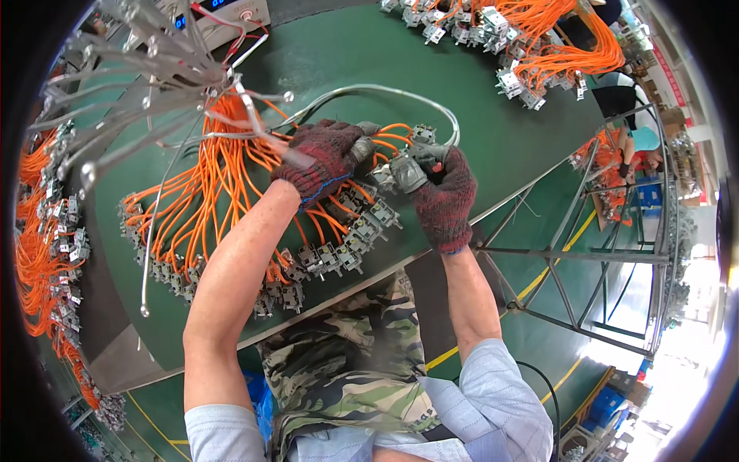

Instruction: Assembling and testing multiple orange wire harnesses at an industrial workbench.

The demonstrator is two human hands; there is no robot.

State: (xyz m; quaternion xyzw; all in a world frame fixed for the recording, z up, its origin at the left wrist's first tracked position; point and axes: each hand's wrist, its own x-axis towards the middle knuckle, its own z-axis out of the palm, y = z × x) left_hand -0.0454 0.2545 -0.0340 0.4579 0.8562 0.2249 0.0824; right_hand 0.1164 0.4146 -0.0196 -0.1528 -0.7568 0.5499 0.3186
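My left hand, in a dark red knitted glove with grey fingertips, is closed around a few orange wires above the green table. My right hand, gloved alike, pinches a small grey metal connector at the end of these wires; its fingertips partly hide it. Another connector sits just beyond the right fingertips. A pale grey cable arches from behind my left hand to my right hand. Left of them, a big bundle of orange wires fans out to several grey connectors along the near table edge.
Blurred grey rods or leads with rounded tips rise at upper left. Behind them stands a power supply with blue digits. More orange wire bundles lie at far left and far right. A metal frame and another person are right.
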